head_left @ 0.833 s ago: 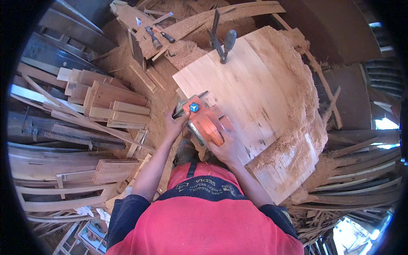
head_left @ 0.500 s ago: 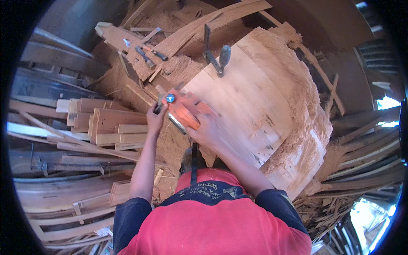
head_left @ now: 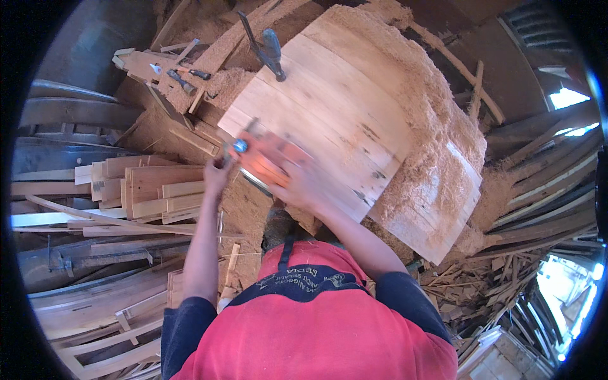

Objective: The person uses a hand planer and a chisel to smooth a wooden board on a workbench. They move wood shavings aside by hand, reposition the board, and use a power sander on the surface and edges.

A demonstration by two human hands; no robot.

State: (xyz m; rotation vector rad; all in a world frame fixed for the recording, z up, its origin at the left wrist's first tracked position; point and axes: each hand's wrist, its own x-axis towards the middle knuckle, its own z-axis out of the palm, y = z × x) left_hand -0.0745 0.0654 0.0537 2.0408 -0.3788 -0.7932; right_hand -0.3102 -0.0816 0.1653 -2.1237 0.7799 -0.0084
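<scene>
An orange electric hand planer point(head_left: 269, 158) with a blue front knob lies over the near left corner of a pale wooden panel point(head_left: 316, 82) made of joined boards. My right hand point(head_left: 299, 183) is wrapped round its rear handle. At the planer's front left end, my left hand point(head_left: 217, 174) has its fingers closed on the tool's edge, partly hidden and slightly blurred. A dark metal clamp point(head_left: 272, 56) with a thick handle stands on the panel's far left edge. Shavings point(head_left: 437, 120) lie heaped along the panel's right side.
Stacked planks point(head_left: 161, 183) stand to the left. Farther off, a hammer-like tool point(head_left: 182, 82) and other hand tools lie on a narrow board. Another pale panel point(head_left: 437, 231) sticks out at the lower right under shavings. Long curved boards point(head_left: 544, 190) line the right side.
The view has shifted, so the panel, clamp and tools now appear farther left and higher. Both hands stay on the planer, which sits a little farther down the panel's near edge.
</scene>
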